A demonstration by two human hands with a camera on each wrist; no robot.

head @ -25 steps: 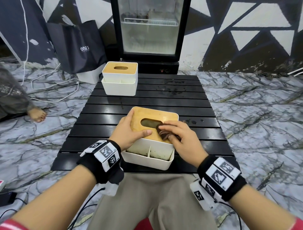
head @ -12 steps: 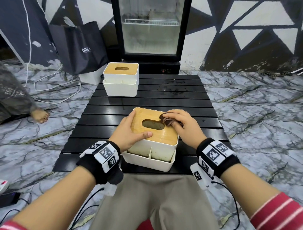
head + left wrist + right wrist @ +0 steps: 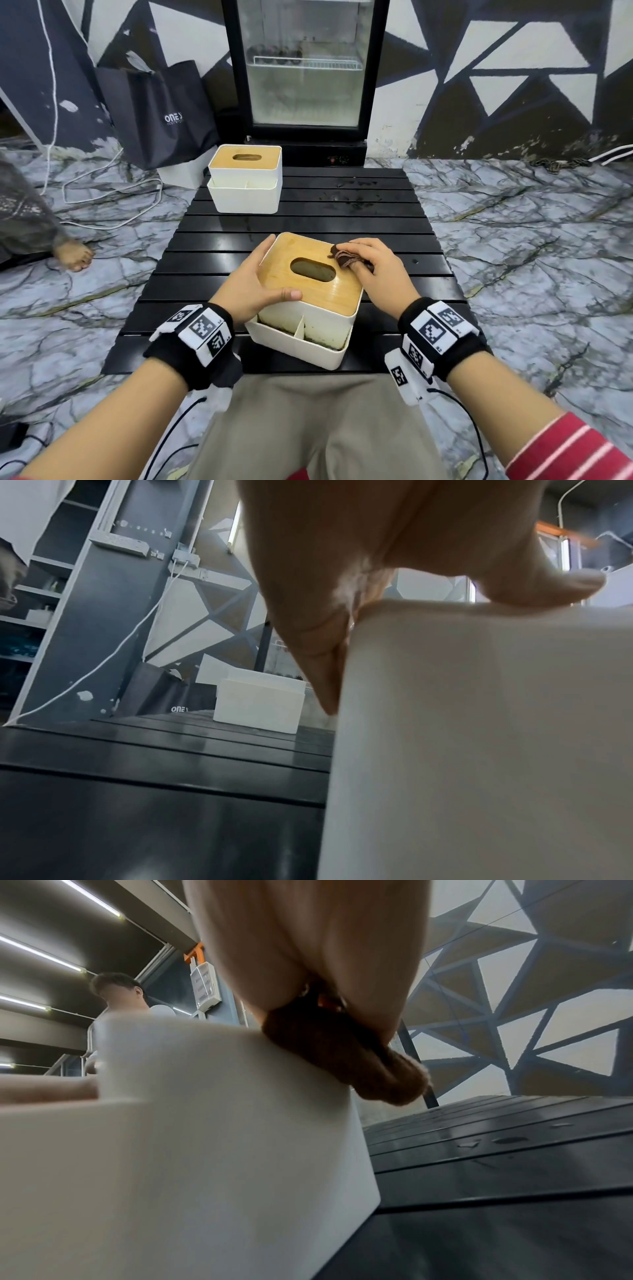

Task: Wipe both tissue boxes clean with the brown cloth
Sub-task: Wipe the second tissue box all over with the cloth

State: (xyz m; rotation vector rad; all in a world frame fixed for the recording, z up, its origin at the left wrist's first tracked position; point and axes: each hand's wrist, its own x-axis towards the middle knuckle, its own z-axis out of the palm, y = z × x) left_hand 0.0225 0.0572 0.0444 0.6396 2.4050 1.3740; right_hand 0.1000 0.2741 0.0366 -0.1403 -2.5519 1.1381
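The near box (image 3: 308, 294), at the worktop's near edge, is steadied by the left hand (image 3: 255, 291) while the cloth (image 3: 344, 257), pinched in the right hand (image 3: 380, 270), is pressed on its lid's far right corner; the far box (image 3: 245, 183) likely comes next.

1. Head view: high, looking forward and down over the black table (image 3: 308, 219), both hands, fridge (image 3: 305, 68) behind.
2. Left wrist view: low at table level, very close against the near box's (image 3: 479, 723) left wall, facing the far box (image 3: 257, 707).
3. Right wrist view: low, close at the same box's (image 3: 205, 1123) right side; table slats shared.
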